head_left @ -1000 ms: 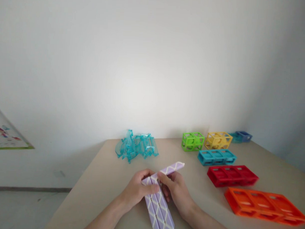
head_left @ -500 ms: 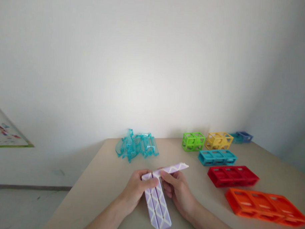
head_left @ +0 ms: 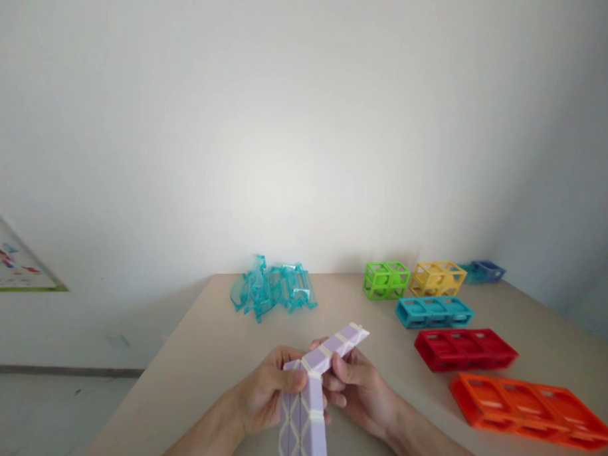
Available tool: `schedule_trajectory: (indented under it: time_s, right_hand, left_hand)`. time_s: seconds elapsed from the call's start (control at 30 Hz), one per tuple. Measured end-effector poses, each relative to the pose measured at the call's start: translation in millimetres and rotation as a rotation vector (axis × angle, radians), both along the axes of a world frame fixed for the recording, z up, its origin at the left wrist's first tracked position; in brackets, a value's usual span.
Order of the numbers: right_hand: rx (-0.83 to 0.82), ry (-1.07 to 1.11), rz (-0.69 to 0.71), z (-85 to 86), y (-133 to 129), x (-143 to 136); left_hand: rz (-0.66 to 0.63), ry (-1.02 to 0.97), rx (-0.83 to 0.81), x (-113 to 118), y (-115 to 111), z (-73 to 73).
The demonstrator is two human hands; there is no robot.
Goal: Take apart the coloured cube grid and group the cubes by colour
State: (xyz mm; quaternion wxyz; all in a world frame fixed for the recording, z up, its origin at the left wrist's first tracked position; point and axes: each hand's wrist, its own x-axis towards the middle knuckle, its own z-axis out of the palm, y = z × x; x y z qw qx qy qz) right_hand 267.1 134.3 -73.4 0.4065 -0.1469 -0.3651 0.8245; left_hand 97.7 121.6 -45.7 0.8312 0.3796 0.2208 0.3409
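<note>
A lilac and white snake puzzle (head_left: 315, 408) is held between both hands above the near part of the table. Its folded, side-by-side rows point down toward me, and one straight arm slants up to the right. My left hand (head_left: 271, 390) grips the folded part near the bend, thumb pressed on its face. My right hand (head_left: 361, 383) pinches the slanting arm, with its thumb on the near side. Some fingers of both hands are hidden behind the puzzle, and its lower end is cut off by the frame.
Translucent teal plastic pieces (head_left: 274, 290) lie at the back left. On the right stand open frame blocks: green (head_left: 386, 281), yellow (head_left: 438, 279), blue (head_left: 435, 312), red (head_left: 465, 350) and orange (head_left: 532, 409). A dark blue piece (head_left: 488, 271) sits in the far corner by the wall.
The puzzle has been tilted and turned, so its side faces show more and its lower end has dropped out of frame. The right arm of it now slants more steeply.
</note>
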Motion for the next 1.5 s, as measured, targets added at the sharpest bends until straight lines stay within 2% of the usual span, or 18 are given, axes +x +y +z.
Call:
schedule_trajectory:
  time_s: [0.13, 0.27, 0.4, 0.53, 0.67, 0.73, 0.83, 0.93, 1.0, 1.17, 1.37, 1.43, 1.5]
  right_hand:
    - [0.049, -0.031, 0.041, 2.2, -1.7, 0.1]
    - [0.125, -0.049, 0.056, 7.6, -2.4, 0.8]
    - [0.131, -0.009, 0.021, 9.1, -3.1, 0.0]
    - [0.1, 0.023, 0.121, 12.0, -6.8, -1.4]
    - [0.113, 0.054, 0.187, 18.6, -11.2, -1.0]
    - [0.109, 0.059, 0.18, 20.0, -11.5, -1.1]
    - [0.054, 0.032, 0.114, 17.2, -8.4, -3.0]
    - [0.018, -0.024, -0.03, 10.7, -2.9, -6.8]
    - [0.052, -0.085, -0.124, 6.6, 0.2, -9.5]
    - [0.177, -0.292, -0.304, 0.8, 4.6, -11.4]
    - [0.147, -0.365, -0.549, -2.6, 13.6, -3.6]
    - [0.16, -0.371, -0.537, -2.1, 14.3, -1.7]
    - [0.228, -0.403, -0.412, -1.3, 12.3, -1.5]
  left_hand:
    - [-0.065, 0.011, -0.014, -6.8, -2.0, -1.0]
    - [-0.036, -0.023, -0.015, -3.9, -4.7, -6.0]
    - [-0.03, -0.139, 0.013, 5.5, -5.5, -11.8]
    - [-0.108, -0.244, 0.004, 10.5, -7.7, -14.2]
    - [-0.221, -0.177, -0.049, 6.1, -9.0, -14.2]
    - [-0.224, -0.133, -0.059, 3.9, -8.3, -13.0]
    - [-0.08, -0.05, -0.089, 3.5, -5.0, -9.0]
    - [0.145, 0.091, -0.088, 5.4, 0.3, -5.0]
    - [0.239, 0.196, -0.032, 6.6, 3.5, -5.1]
    - [0.366, 0.37, 0.151, 8.6, 7.1, -15.4]
    - [0.395, 0.36, 0.151, 10.1, 13.4, -19.7]
    - [0.454, 0.414, 0.207, 9.7, 15.6, -20.0]
    - [0.584, 0.462, 0.307, 8.6, 17.3, -20.9]
